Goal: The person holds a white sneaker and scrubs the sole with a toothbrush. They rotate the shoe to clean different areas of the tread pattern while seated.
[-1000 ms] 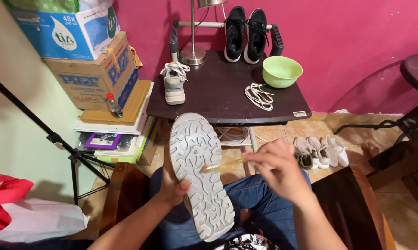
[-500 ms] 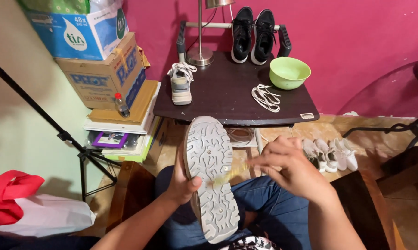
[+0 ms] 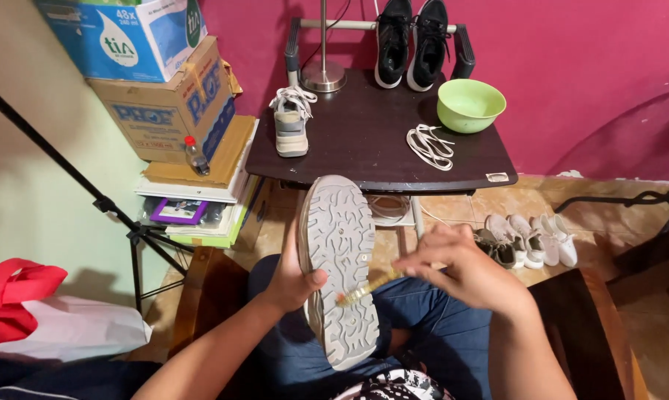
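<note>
Dark bench (image 3: 349,148) carrying grey sneaker (image 3: 290,126), green bowl (image 3: 470,104), loose white laces (image 3: 430,145), black sneaker pair (image 3: 413,41), lamp base (image 3: 323,74). Cardboard boxes (image 3: 171,104) stacking left; pale shoes (image 3: 530,241) sitting on floor.

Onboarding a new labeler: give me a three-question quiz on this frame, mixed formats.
1. True or false: the left hand grips the shoe sole-up.
2. The right hand holds: A) laces B) small brush C) bowl.
3. What lies on the dark table between the grey sneaker and the green bowl?

Key: 1 true; 2 B; 3 loose white laces.
</note>
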